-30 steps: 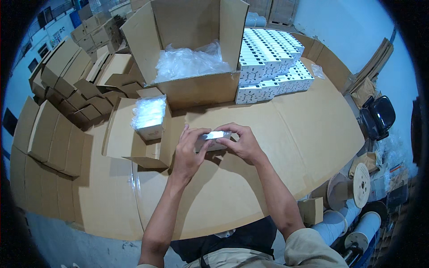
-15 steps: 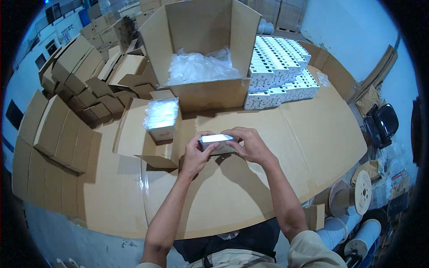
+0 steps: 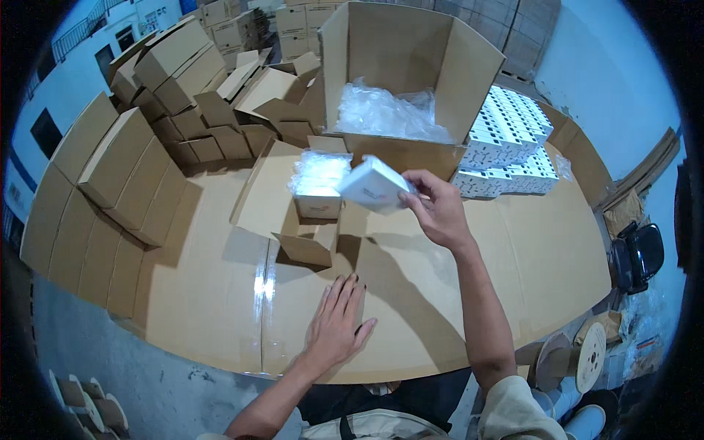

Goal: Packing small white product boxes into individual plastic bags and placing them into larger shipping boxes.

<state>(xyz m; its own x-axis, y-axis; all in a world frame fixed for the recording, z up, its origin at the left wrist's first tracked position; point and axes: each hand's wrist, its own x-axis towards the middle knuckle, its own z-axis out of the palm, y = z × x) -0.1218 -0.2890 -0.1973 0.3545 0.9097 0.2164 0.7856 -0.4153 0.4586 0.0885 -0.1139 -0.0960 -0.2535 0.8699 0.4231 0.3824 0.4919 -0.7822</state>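
My right hand point(image 3: 438, 209) grips a small white box point(image 3: 374, 186) by its right end, raised above the table. The box is tilted, close to an open cardboard carton point(image 3: 306, 248). Inside that carton, several white boxes in clear plastic wrap point(image 3: 320, 174) fill the far part, while its near part shows bare cardboard. My left hand point(image 3: 339, 323) lies on the cardboard-covered table point(image 3: 418, 323), fingers stretched out and nothing in them, just in front of the carton.
A large open carton point(image 3: 396, 154) of clear plastic bags stands behind. To its right are stacked white boxes point(image 3: 506, 143). Closed brown cartons point(image 3: 125, 183) line the left, with more cartons point(image 3: 198, 95) piled behind them. Cable spools point(image 3: 587, 359) and a black chair point(image 3: 638, 257) stand off the right edge.
My left hand has let go of the white box and come down flat on the table. My right hand has lifted and tilted the box toward the carton. The view has shifted left.
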